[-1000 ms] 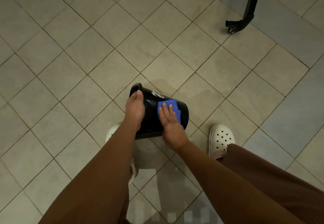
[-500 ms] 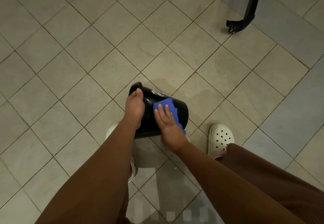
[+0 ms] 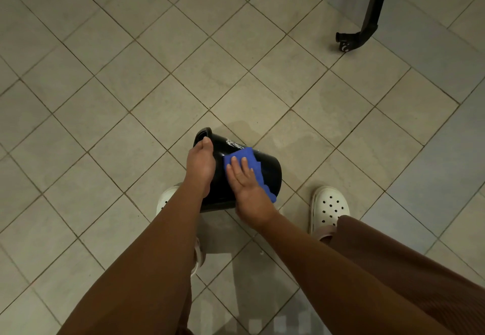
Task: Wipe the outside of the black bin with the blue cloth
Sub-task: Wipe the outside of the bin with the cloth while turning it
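Note:
A black bin is tipped over on the tiled floor between my feet, its rim toward the upper left. My left hand grips the bin at the rim end, the thumb hooked over the edge. The blue cloth lies flat on the bin's upper side wall. My right hand presses on the cloth with straight, spread fingers. A white smear shows on the wall just above the cloth.
My white perforated clogs sit either side of the bin, the right clog and the left clog. A black frame leg with a caster stands at the upper right. Beige floor tiles spread all round.
My right hand has slid the blue cloth leftward across the bin wall, closer to my left hand. The left hand and the bin have stayed put.

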`<state>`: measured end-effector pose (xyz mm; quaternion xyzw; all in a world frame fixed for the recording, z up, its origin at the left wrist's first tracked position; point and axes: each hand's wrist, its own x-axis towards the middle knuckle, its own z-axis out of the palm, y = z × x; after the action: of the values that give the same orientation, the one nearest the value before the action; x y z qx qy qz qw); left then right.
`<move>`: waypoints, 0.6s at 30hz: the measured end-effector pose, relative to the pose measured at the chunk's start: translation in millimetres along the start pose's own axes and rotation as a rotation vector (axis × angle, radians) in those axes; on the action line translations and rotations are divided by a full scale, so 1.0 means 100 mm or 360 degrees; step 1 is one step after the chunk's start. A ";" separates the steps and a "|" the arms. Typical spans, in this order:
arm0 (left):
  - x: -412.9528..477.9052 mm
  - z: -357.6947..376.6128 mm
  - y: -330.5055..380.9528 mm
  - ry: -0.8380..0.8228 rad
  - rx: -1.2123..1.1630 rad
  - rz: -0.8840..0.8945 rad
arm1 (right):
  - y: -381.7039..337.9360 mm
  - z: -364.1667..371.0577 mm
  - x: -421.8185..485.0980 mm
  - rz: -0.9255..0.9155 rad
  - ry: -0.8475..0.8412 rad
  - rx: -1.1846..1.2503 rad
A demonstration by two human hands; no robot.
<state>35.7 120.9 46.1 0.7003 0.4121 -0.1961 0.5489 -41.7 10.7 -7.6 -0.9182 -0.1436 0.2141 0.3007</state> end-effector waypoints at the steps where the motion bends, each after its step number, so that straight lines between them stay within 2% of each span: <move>1: 0.00 -0.01 0.00 0.0006 0.0004 0.0009 | 0.00 -0.01 0.04 -0.0046 0.0005 -0.0013; 3: 0.02 -0.01 -0.01 0.0007 -0.0014 0.0030 | 0.10 -0.04 0.10 -0.0059 0.0002 -0.0027; 11: 0.07 -0.02 0.04 -0.0058 0.0013 -0.0061 | 0.46 -0.12 0.01 0.0565 0.0096 0.0341; 18: 0.03 0.05 0.06 -0.0072 -0.0108 -0.0239 | 0.44 -0.05 -0.02 0.0687 0.0107 0.0349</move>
<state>43.0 117.1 45.4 0.6437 0.4574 -0.2386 0.5653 -35.1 -26.7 -30.3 -0.8960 0.0903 0.2570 0.3506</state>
